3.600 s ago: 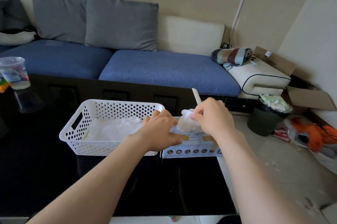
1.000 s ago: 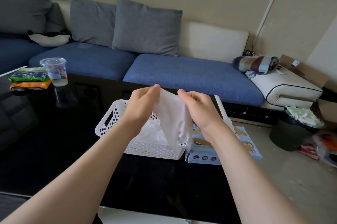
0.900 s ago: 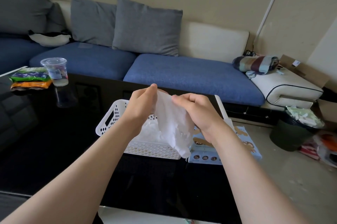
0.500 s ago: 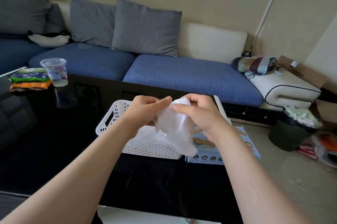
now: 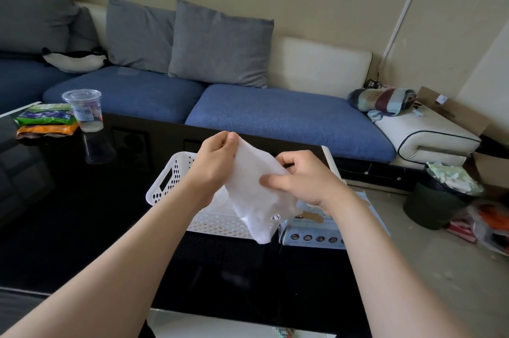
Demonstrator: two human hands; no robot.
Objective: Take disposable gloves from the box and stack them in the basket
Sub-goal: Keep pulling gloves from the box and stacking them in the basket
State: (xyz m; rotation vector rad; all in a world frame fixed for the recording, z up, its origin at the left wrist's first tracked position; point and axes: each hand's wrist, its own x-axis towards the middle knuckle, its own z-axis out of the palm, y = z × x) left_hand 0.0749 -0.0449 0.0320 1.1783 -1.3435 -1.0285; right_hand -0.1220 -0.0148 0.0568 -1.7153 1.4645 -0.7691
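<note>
Thin white disposable glove (image 5: pixel 252 197), pinched at its top by left hand (image 5: pixel 217 156) and at its side by right hand (image 5: pixel 303 179), hangs long-axis down at frame centre, just over perforated basket (image 5: pixel 220 225); left hand nearer.

Left hand (image 5: pixel 215 158) and right hand (image 5: pixel 305 180) raised, pinching.

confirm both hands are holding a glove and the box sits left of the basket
Not quite. The head view shows the box sitting right of the basket, not left. The rest stands: the left hand and the right hand both hold the glove.
</note>
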